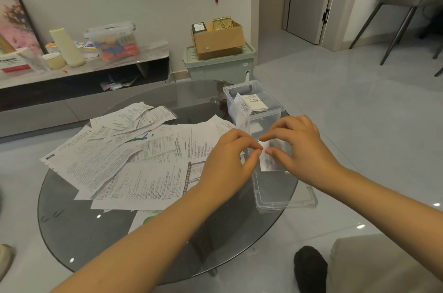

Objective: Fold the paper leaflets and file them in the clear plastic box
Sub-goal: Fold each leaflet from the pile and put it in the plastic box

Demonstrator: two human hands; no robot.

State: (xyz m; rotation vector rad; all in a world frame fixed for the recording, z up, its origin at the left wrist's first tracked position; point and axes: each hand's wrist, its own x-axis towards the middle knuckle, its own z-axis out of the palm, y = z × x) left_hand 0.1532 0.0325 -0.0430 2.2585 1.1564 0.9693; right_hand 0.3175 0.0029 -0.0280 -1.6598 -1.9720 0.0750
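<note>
A small folded leaflet (pixel 270 156) is pinched between both my hands above the near side of the glass table. My left hand (pixel 229 163) pinches its left edge with thumb and fingertips. My right hand (pixel 299 149) pinches its upper part from the right. Behind them stands the clear plastic box (pixel 254 103) with a few folded leaflets upright inside. Its clear lid (pixel 285 194) lies flat on the table under my hands. A heap of unfolded leaflets (pixel 124 156) covers the left half of the table.
The round dark glass table (pixel 79 232) has bare glass at its near left. A low TV bench (pixel 84 70) with jars and a storage tub runs along the wall. A green bin with a cardboard box (pixel 218 38) stands behind. My knee (pixel 374 266) is at the lower right.
</note>
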